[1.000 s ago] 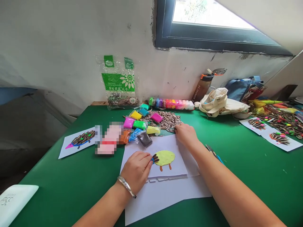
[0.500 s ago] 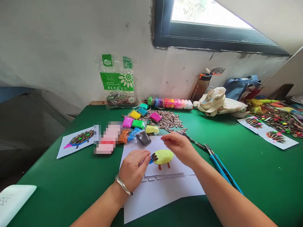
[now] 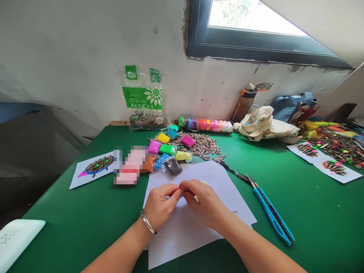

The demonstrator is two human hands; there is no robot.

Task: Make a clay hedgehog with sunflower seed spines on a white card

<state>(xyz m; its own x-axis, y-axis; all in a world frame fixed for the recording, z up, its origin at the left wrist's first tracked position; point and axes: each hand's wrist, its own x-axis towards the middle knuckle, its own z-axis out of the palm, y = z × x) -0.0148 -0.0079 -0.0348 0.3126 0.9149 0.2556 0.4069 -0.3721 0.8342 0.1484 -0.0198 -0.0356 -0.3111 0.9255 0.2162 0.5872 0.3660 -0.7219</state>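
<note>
My left hand (image 3: 162,201) and my right hand (image 3: 203,201) meet fingertip to fingertip over the white paper (image 3: 182,242). Between their pinched thumbs and forefingers is a tiny dark piece that looks like a sunflower seed (image 3: 182,187), mostly covered by the fingers. Below them lies a picture with a yellow clay shape (image 3: 204,183), largely hidden by my right hand. A bit of blue clay shows under the fingertips. Behind the paper, sunflower seeds (image 3: 206,144) lie in a loose pile, with several packets of coloured clay (image 3: 167,149) in front of and on it.
A blue utility knife (image 3: 270,212) and a dark pen-like tool (image 3: 233,170) lie right of the paper. A finished hedgehog picture (image 3: 96,167) is at left, a white device (image 3: 21,240) at front left. A seed bag (image 3: 143,100), bottle (image 3: 243,104) and cloth bag (image 3: 258,123) stand along the wall.
My right hand has come down and left from above the yellow shape to meet my left hand's fingertips. It now covers most of the yellow shape. My left hand has barely moved.
</note>
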